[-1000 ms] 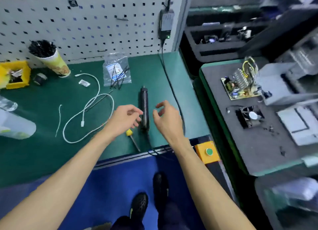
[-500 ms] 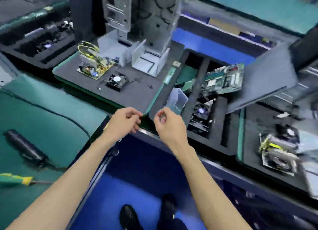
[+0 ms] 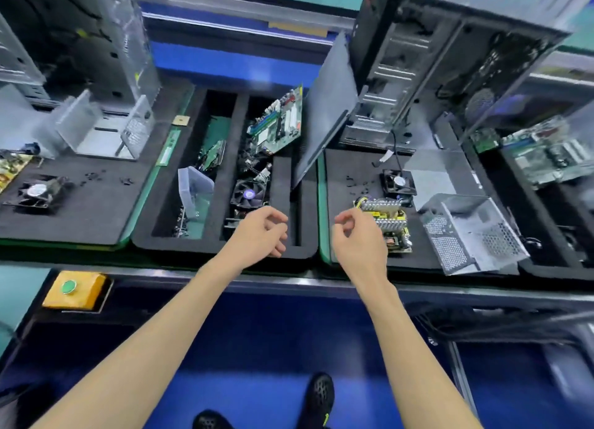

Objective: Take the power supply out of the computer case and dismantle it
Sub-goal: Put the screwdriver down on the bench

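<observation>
The power supply lies already in pieces on the black foam mat [image 3: 363, 258] at the right of the desk. Its circuit board [image 3: 390, 224], with yellow wires and silver heat sinks, sits face up near the mat's front edge. Just behind the board rests the small black fan [image 3: 398, 181], and to the right of the board lies the grey perforated metal housing [image 3: 469, 232], tipped on its side with its open face up. A few small dark screws [image 3: 356, 184] are scattered on the mat left of the fan. Behind all this stands the open computer case [image 3: 440, 59], its inner metal frame showing, with a grey side panel [image 3: 328, 107] leaning against its left side.

The right hand [image 3: 358, 239] hovers above the mat's front left part, just left of the circuit board; its grip is loosely curled and holds nothing. The left hand [image 3: 262, 232] hovers over the neighbouring black foam tray [image 3: 221, 248], its grip likewise loosely curled with nothing in it. The two hands are near each other but apart.

In that tray lie a green motherboard [image 3: 278, 123] propped at a tilt, a cooling fan [image 3: 248, 193] and a clear plastic box [image 3: 194, 186]. Further left, another foam mat [image 3: 96, 210] carries a second fan [image 3: 38, 192] and bent metal sheets [image 3: 99, 129]. A yellow box with a green button [image 3: 75, 289] is at the lower left.
</observation>
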Demonstrator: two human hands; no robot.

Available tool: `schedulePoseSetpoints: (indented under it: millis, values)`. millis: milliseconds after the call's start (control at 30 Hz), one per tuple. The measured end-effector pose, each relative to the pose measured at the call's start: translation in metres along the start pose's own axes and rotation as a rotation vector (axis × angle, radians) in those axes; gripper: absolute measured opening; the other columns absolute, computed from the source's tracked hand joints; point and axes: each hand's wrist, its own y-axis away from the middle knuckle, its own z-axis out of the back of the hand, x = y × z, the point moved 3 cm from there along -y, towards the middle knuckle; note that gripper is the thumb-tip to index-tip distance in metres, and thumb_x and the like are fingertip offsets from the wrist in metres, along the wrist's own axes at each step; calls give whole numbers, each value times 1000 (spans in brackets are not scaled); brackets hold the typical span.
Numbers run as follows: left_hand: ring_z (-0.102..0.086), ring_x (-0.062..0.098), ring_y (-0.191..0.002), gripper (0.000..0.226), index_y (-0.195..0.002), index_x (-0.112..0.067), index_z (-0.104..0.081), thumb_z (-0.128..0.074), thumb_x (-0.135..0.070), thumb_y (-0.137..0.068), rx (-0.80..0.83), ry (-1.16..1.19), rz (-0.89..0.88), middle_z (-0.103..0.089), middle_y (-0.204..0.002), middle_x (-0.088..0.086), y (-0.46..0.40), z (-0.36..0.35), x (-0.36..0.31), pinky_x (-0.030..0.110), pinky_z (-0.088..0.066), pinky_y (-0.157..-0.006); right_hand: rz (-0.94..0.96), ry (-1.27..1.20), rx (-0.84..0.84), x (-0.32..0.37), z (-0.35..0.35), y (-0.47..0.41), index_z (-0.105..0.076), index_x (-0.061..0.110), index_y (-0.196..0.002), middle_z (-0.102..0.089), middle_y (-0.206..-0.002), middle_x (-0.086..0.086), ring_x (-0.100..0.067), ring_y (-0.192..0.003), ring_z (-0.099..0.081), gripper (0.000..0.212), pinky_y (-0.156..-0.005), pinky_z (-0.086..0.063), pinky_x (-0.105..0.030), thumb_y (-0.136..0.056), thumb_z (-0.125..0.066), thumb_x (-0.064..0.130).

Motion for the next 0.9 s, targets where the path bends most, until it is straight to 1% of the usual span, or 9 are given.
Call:
schedulePoseSetpoints:
  millis: [100, 200, 233, 367, 500, 533, 667, 733, 900]
  values:
    - [-72, 21, -64, 19, -115, -15, -57, -59, -18, -97, 28, -5, 45, -71, -84, 10, -24, -45, -7, 36, -60, -60, -56, 77, -88, -45, 26, -19, -59, 20, -117, -49, -114, -1, -24, -110, -48, 23, -78, -43, -36, -95, -63, 22]
    - [-73, 24, -70, 27, -119, -20, -52, -63, -27, -95, 29, 27, 127, -69, -87, 12, -46, -86, -11, 46, -63, -73, -130, 183, -87, -83, 44, -40, -48, 15, -136, -43, -133, -17, -34, -123, -38, 49, -95, -44, -47, -93, -66, 29]
    - [-73, 24, -73, 32, -122, -19, -51, -64, -30, -95, 23, 41, 160, -68, -88, 12, -51, -97, -11, 47, -63, -74, -165, 208, -49, -95, 47, -47, -43, 14, -143, -40, -139, -20, -36, -127, -36, 59, -100, -42, -51, -94, -66, 35]
    - [-70, 20, -90, 62, -147, -19, -42, -67, -40, -94, 45, 49, 237, -65, -103, 10, -69, -134, -18, 30, -62, -66, -318, 143, 234, -136, 50, -76, -19, 12, -161, -31, -156, -23, -40, -142, -34, 93, -112, -40, -52, -94, -62, 60]
    - [-65, 20, -105, 80, -155, -24, -32, -72, -45, -90, 105, 19, 282, -54, -142, 7, -79, -160, -25, 33, -62, -80, -278, 60, 406, -156, 48, -94, -27, 14, -160, -46, -150, -17, -32, -133, -50, 95, -106, -47, -43, -89, -67, 64]
    - [-64, 22, -108, 81, -155, -24, -32, -73, -44, -88, 116, 29, 295, -51, -144, 7, -80, -164, -27, 34, -62, -81, -262, 57, 414, -159, 48, -96, -32, 15, -157, -49, -146, -16, -31, -130, -52, 93, -104, -48, -41, -87, -71, 63]
    - [-63, 24, -107, 59, -131, -23, -54, -83, -36, -81, 154, 117, 343, -60, -127, 5, -87, -174, -34, 46, -63, -79, -228, 45, 388, -167, 51, -104, -40, 11, -149, -56, -139, -11, -28, -127, -54, 88, -100, -47, -38, -83, -82, 52]
    - [-61, 29, -110, 51, -121, -21, -57, -85, -31, -79, 169, 142, 366, -59, -124, 5, -91, -175, -35, 48, -63, -76, -213, 57, 381, -168, 52, -107, -43, 11, -143, -59, -136, -9, -26, -124, -56, 82, -95, -48, -37, -83, -83, 50]
    - [-62, 31, -107, 51, -116, -21, -59, -88, -30, -75, 170, 152, 363, -60, -120, 4, -93, -163, -33, 47, -64, -70, -199, 47, 376, -163, 50, -108, -49, 16, -137, -65, -126, -2, -23, -114, -62, 76, -95, -53, -44, -81, -84, 52]
